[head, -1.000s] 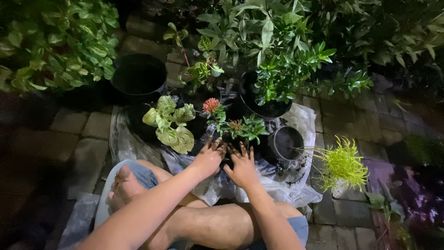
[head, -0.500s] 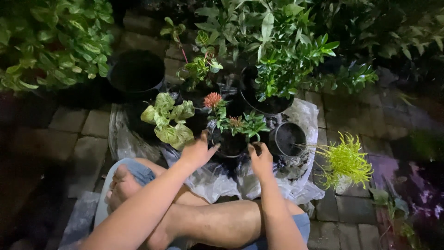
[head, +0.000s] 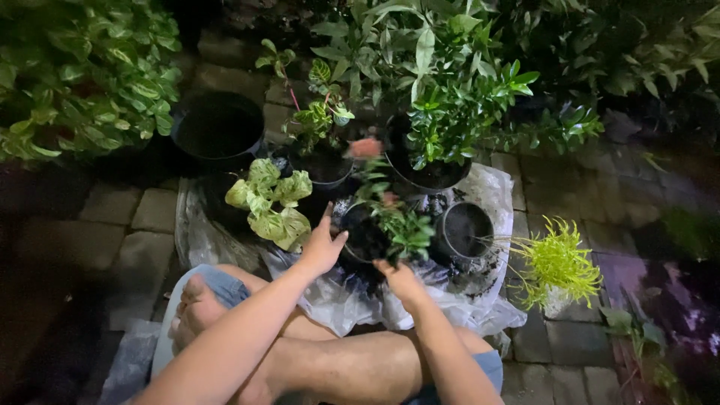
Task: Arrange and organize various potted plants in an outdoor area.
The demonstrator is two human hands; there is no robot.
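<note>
- Two hands flank a small black pot (head: 365, 241) at frame centre, which stands on white plastic sheet (head: 337, 296).
- Left hand (head: 322, 247) presses its open palm to the pot's left side, fingers spread.
- Right hand (head: 401, 279) cups the lower right rim, fingers curled on it.
- Flowering plant (head: 386, 206) stands in the pot.
- Empty pot (head: 465, 229) sits just right.

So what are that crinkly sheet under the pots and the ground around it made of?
The sheet looks like thin translucent plastic: it wrinkles, shines in the light and carries soil smears. The ground seems to be matte concrete or stone paving blocks, judging by the rectangular joints; which one I cannot tell.
</note>
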